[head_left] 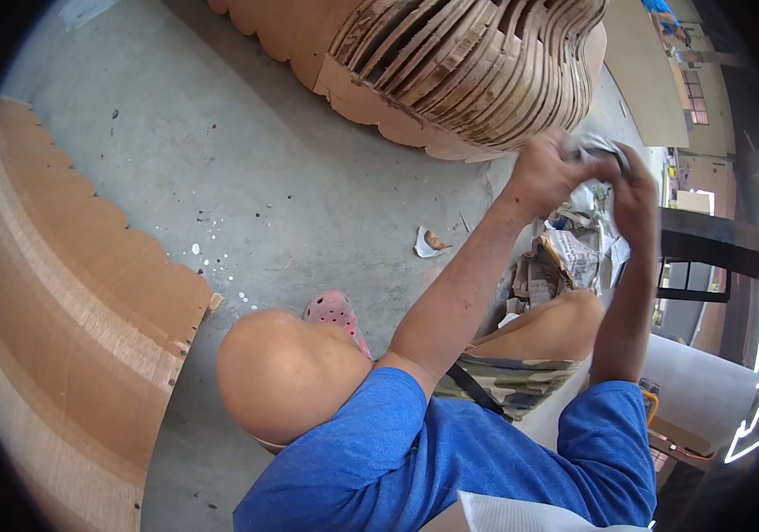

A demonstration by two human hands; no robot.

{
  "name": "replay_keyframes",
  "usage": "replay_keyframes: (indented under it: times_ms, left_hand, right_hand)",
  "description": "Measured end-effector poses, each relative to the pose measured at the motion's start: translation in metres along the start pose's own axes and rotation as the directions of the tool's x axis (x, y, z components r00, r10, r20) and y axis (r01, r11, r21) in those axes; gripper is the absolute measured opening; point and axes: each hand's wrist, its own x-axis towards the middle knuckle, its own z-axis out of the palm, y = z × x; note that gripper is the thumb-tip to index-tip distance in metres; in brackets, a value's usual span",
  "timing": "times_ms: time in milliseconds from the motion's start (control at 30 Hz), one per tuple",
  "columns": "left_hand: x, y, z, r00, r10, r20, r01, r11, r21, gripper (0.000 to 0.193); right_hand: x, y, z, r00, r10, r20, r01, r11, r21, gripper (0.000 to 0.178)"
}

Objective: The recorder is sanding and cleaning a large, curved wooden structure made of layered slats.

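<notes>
Near newspaper (570,253), curled hands (543,173) grip a grey wad (599,144)

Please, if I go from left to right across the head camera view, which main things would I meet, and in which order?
Curved wooden panel → pink clog → torn paper scrap → left hand → right hand.

Blue short-sleeved T-shirt (477,461), cloth creased, sleeves (606,417) ending above bare forearms (450,288). Camouflage shorts (535,377) in green, brown and pale patches, a dark strap (479,390) across them; knees (264,372) bare. One pink clog (333,310) visible, toe rounded, pierced with small holes
</notes>
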Motion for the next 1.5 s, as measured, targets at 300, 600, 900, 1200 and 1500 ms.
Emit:
replay_keyframes:
  times_ms: [300,600,900,1200,1500]
  left_hand:
    - [0.013,-0.037,-0.035,0.927,0.133,-0.350,-0.250,0.915,-0.317,0.034]
    - [0.009,0.021,-0.005,0.873,0.321,-0.366,-0.166,0.904,0.395,0.037]
    - [0.096,0.072,0.119,0.966,-0.015,-0.258,0.208,0.633,0.745,0.027]
    - [0.109,0.049,0.175,0.984,-0.128,-0.122,0.177,0.730,0.660,0.035]
    - [0.130,-0.001,0.119,0.693,-0.540,0.476,-0.718,-0.469,0.514,0.042]
  right_hand:
    - [0.005,0.000,0.103,0.980,-0.083,0.180,0.024,0.952,0.306,0.051]
    - [0.016,0.034,0.099,0.814,-0.519,0.261,0.022,0.477,0.878,0.021]
    - [0.013,0.032,0.043,0.991,-0.086,-0.104,0.064,-0.384,0.921,0.029]
    - [0.007,0.057,0.022,0.807,0.165,-0.567,0.567,0.050,0.822,0.030]
    - [-0.007,0.166,0.024,0.972,-0.064,-0.227,0.220,0.592,0.775,0.011]
